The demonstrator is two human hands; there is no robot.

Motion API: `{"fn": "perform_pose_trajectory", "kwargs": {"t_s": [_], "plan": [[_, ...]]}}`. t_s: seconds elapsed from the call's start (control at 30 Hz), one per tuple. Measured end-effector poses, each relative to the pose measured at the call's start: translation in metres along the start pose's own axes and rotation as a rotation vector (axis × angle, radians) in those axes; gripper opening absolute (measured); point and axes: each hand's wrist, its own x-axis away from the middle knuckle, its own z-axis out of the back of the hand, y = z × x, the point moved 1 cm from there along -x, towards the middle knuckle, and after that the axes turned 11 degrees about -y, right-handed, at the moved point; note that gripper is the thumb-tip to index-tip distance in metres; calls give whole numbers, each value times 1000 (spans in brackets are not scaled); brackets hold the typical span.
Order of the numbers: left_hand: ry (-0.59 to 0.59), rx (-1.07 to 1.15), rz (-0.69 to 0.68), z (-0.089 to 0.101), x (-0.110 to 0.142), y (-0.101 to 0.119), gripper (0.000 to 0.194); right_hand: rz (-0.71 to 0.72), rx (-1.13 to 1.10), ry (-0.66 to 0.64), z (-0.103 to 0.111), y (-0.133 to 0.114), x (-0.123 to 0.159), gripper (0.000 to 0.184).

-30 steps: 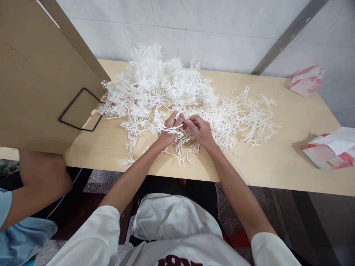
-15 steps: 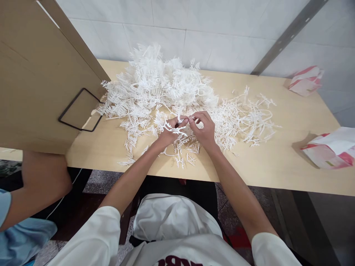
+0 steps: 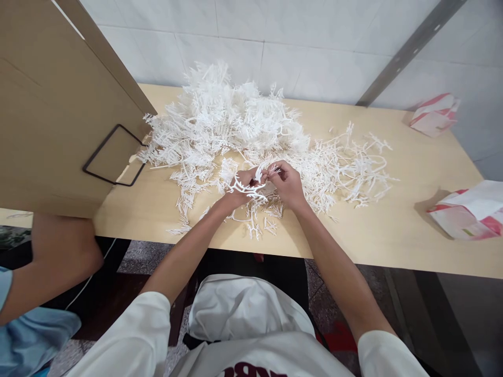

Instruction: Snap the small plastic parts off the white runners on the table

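Observation:
My left hand (image 3: 239, 198) is closed on a white branched plastic sprue (image 3: 251, 192), whose curved, toothed arms stick out over the fingers. Against its fingertips, my right hand (image 3: 291, 186) pinches a few thin white sticks (image 3: 276, 169) that fan out above the thumb. Both hands meet low over the table, in front of a tall heap of white comb-like plastic pieces (image 3: 231, 115). Beneath the hands lie loose bits and another branched piece (image 3: 254, 228). The exact contact between the fingertips is too small to make out.
Bare curved sprues (image 3: 361, 173) lie tangled to the right of the heap. Two red-and-white paper bags (image 3: 467, 212) stand at the table's right side. On the left rises a brown board (image 3: 58, 115) with a black wire frame (image 3: 113, 157); a co-worker's arm (image 3: 63, 267) shows below it.
The right hand has shifted slightly down, and thin white sticks now show fanned out in its fingers. The sprue in my left hand has turned a little.

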Motion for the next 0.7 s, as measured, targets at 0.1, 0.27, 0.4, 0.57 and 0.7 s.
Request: {"fn": "perform_pose_trajectory", "kwargs": {"t_s": [0.1,0.27,0.4,0.57,0.7], "plan": [[-9,72,37,1,2,4,28,-23,-161,20,-1,2,-3,6],[12,235,35,-7,3,3,22,-28,-270,146,8,5,-8,18],[110,289,83,-8,2,1,24,23,-97,247,16,3,-7,20],[142,285,101,-4,1,4,29,86,133,134,11,-8,-1,28],[130,266,88,-4,2,6,24,102,173,-7,5,-13,4,31]]}}
